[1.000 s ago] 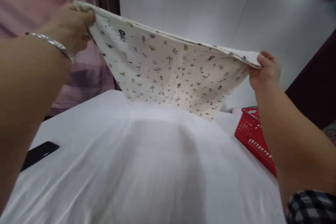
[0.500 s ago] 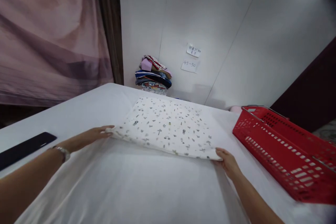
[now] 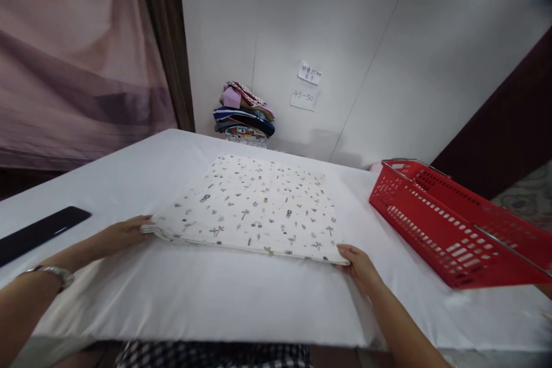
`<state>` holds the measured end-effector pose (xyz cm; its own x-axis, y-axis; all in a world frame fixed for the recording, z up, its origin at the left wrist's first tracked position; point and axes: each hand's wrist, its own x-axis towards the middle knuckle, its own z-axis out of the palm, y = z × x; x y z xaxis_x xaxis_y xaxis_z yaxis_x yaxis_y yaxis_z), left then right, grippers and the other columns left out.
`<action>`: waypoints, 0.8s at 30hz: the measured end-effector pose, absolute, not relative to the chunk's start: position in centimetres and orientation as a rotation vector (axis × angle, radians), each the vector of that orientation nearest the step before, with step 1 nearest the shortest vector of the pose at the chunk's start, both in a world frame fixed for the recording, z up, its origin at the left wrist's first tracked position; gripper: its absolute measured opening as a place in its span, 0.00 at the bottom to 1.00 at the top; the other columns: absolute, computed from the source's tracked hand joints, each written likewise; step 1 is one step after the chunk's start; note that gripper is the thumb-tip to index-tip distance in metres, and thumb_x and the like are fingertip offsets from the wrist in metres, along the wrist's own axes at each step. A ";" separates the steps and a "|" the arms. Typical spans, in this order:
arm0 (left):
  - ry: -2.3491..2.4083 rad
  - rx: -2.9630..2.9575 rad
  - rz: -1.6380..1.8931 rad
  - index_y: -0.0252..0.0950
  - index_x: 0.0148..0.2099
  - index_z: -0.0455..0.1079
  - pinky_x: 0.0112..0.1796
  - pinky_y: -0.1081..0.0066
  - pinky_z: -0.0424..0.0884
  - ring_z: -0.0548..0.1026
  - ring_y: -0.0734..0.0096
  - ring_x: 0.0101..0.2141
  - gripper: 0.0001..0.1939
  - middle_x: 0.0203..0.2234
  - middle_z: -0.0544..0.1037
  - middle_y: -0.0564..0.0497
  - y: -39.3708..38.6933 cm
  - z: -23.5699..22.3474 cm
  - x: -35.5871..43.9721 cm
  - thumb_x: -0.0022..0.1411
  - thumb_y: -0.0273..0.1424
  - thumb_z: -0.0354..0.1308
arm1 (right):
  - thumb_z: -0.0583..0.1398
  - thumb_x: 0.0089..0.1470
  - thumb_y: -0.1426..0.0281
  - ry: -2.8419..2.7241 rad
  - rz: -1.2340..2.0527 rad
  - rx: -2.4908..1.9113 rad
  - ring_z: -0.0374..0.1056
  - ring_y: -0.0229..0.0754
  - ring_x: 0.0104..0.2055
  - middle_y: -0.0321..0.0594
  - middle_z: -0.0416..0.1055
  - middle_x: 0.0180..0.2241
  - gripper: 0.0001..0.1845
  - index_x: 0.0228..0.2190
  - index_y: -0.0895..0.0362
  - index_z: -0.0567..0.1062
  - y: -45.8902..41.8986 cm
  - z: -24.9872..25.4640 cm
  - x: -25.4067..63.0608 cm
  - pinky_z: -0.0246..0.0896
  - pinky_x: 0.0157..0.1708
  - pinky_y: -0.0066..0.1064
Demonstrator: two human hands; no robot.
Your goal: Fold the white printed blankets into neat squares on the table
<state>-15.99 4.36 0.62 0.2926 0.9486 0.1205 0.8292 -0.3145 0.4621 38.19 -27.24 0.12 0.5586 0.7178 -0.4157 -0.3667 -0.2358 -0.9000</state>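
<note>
A folded white cloth with small printed figures (image 3: 254,210) lies flat on the white-covered table (image 3: 215,299). My left hand (image 3: 118,234) rests at the cloth's near left corner, fingers closed on its edge. My right hand (image 3: 361,267) pinches the near right corner against the table. A silver bracelet (image 3: 52,272) sits on my left wrist.
A red plastic basket (image 3: 452,224) stands on the table at the right. A black phone (image 3: 37,232) lies at the left edge. A stack of folded clothes (image 3: 242,115) sits at the back by the white wall, under two paper notes (image 3: 306,85). A pinkish curtain (image 3: 77,57) hangs at left.
The cloth was held up in the air by both hands a second ago; it came down flat on the table, and both hands have drawn its near edge toward me.
</note>
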 end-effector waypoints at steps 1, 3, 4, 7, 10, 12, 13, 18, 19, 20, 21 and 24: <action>1.519 2.251 0.455 0.41 0.34 0.71 0.45 0.63 0.67 0.73 0.61 0.43 0.40 0.35 0.79 0.59 4.9 0.1 -16.6 0.34 0.68 0.44 | 0.69 0.37 0.68 -0.316 1.057 -1.480 0.70 0.38 0.28 0.39 0.74 0.28 0.16 0.31 0.60 0.75 -27.3 0.1 38.3 0.69 0.26 0.28; 1.352 2.276 0.330 0.41 0.38 0.71 0.49 0.61 0.64 0.70 0.58 0.48 0.35 0.40 0.77 0.60 5.9 -0.4 -17.1 0.39 0.62 0.48 | 0.69 0.38 0.67 -0.318 1.084 -1.443 0.71 0.39 0.31 0.40 0.75 0.30 0.16 0.32 0.60 0.75 -27.6 0.1 38.4 0.70 0.29 0.29; 1.329 2.312 0.319 0.41 0.41 0.71 0.49 0.59 0.63 0.68 0.56 0.50 0.33 0.42 0.76 0.60 6.0 -0.3 -16.7 0.41 0.59 0.48 | 0.68 0.40 0.66 -0.321 1.095 -1.421 0.71 0.39 0.31 0.41 0.75 0.31 0.17 0.33 0.60 0.75 -27.8 0.1 38.3 0.70 0.30 0.30; 1.402 2.440 0.446 0.40 0.48 0.69 0.50 0.56 0.63 0.66 0.55 0.52 0.29 0.47 0.74 0.58 4.1 1.0 -11.6 0.49 0.51 0.46 | 0.67 0.43 0.64 -0.328 1.091 -1.346 0.72 0.40 0.34 0.40 0.75 0.36 0.21 0.41 0.57 0.73 -28.1 0.1 38.0 0.71 0.32 0.32; 1.171 2.588 0.507 0.39 0.49 0.69 0.54 0.60 0.60 0.66 0.60 0.52 0.25 0.51 0.71 0.51 -2.0 2.9 -1.8 0.55 0.46 0.46 | 0.64 0.48 0.60 -0.324 1.047 -1.293 0.72 0.41 0.35 0.40 0.75 0.39 0.29 0.51 0.51 0.65 -28.3 0.3 37.7 0.71 0.33 0.36; 0.913 2.635 0.442 0.43 0.53 0.66 0.53 0.57 0.60 0.65 0.61 0.53 0.22 0.53 0.69 0.52 -7.3 3.7 5.3 0.60 0.45 0.47 | 0.61 0.50 0.58 -0.314 1.028 -1.275 0.72 0.42 0.34 0.40 0.75 0.38 0.33 0.55 0.50 0.59 -28.4 0.4 37.6 0.70 0.34 0.37; 0.770 2.658 0.423 0.44 0.54 0.65 0.53 0.56 0.60 0.65 0.60 0.53 0.22 0.54 0.69 0.52 -9.8 3.9 8.5 0.60 0.44 0.48 | 0.60 0.51 0.57 -0.304 1.023 -1.270 0.73 0.42 0.33 0.41 0.75 0.38 0.34 0.57 0.50 0.57 -28.4 0.4 37.5 0.70 0.34 0.38; 0.309 2.721 0.540 0.37 0.52 0.63 0.50 0.60 0.61 0.65 0.60 0.50 0.23 0.50 0.69 0.46 -17.8 2.5 20.1 0.55 0.38 0.59 | 0.61 0.49 0.56 -0.307 1.008 -1.209 0.72 0.42 0.31 0.38 0.74 0.32 0.39 0.58 0.51 0.54 -28.7 0.1 37.3 0.70 0.33 0.38; 0.301 2.737 0.557 0.36 0.50 0.63 0.48 0.60 0.61 0.66 0.60 0.49 0.22 0.49 0.69 0.45 -18.4 2.1 21.6 0.55 0.37 0.60 | 0.61 0.48 0.55 -0.319 0.992 -1.190 0.71 0.41 0.29 0.35 0.72 0.29 0.40 0.58 0.52 0.54 -28.7 -0.1 37.3 0.70 0.33 0.37; 0.308 2.760 0.564 0.35 0.48 0.63 0.47 0.60 0.62 0.66 0.60 0.48 0.20 0.47 0.69 0.45 -18.7 1.6 22.8 0.54 0.36 0.60 | 0.62 0.48 0.55 -0.325 0.974 -1.178 0.70 0.39 0.26 0.32 0.70 0.26 0.41 0.59 0.52 0.54 -28.7 -0.2 37.4 0.70 0.32 0.36; 0.327 2.787 0.566 0.35 0.46 0.63 0.45 0.60 0.62 0.66 0.60 0.46 0.18 0.46 0.69 0.45 -18.9 1.2 23.7 0.55 0.35 0.60 | 0.62 0.47 0.56 -0.324 0.952 -1.173 0.68 0.38 0.24 0.29 0.67 0.22 0.41 0.59 0.53 0.55 -28.7 -0.4 37.5 0.70 0.31 0.35; 0.392 2.854 0.544 0.35 0.41 0.63 0.42 0.61 0.63 0.67 0.60 0.42 0.11 0.40 0.70 0.46 -18.8 0.3 25.4 0.57 0.34 0.57 | 0.63 0.46 0.57 -0.307 0.901 -1.212 0.65 0.36 0.22 0.27 0.64 0.20 0.41 0.58 0.55 0.57 -28.5 -1.0 37.7 0.69 0.28 0.32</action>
<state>25.43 -18.77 0.31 0.8967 0.2960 0.3292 0.2187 -0.9427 0.2519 37.74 -28.45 -0.96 0.6301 0.7362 -0.2470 -0.4326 0.0686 -0.8990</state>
